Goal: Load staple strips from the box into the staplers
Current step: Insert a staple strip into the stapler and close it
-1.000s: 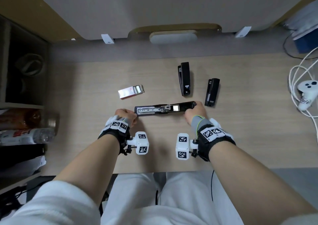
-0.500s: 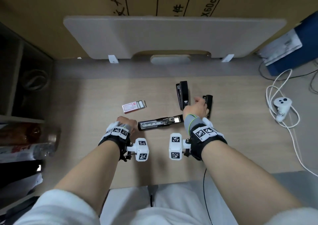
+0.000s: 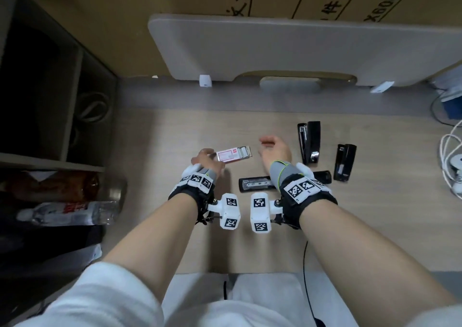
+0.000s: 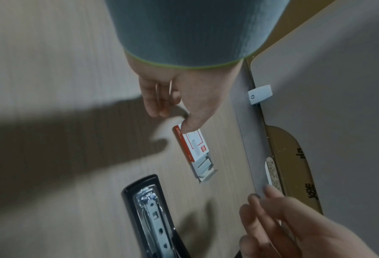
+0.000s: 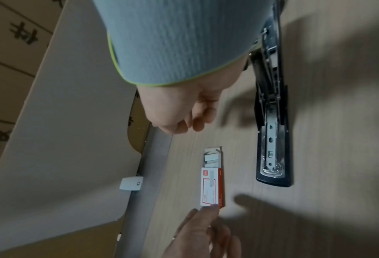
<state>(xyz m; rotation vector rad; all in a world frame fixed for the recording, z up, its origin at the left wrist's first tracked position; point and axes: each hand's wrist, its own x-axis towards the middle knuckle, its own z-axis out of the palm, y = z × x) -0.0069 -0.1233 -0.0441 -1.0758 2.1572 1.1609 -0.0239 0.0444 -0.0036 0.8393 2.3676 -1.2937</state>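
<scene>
A red and white staple box [image 3: 231, 155] lies on the desk with its tray slid out, and grey staple strips [image 5: 212, 157] show in the tray. My left hand [image 3: 205, 155] touches the box's left end; its thumb [image 4: 192, 122] presses there while the other fingers hang relaxed. My right hand [image 3: 270, 144] hovers just right of the box, fingers loosely curled and holding nothing. The opened stapler [image 3: 253, 184] lies flat with its metal channel [image 5: 271, 139] bared, its right part hidden under my right wrist. Two closed black staplers [image 3: 310, 145] [image 3: 345, 161] lie to the right.
A grey board [image 3: 287, 49] leans against a cardboard box behind the desk. White cables and a controller [image 3: 453, 166] lie at the right edge. Shelves with a plastic bottle [image 3: 67, 211] stand to the left.
Both hands let go of the opened stapler. The left hand moved up to the staple box's end, and the right hand swung left from the closed staplers to beside the box.
</scene>
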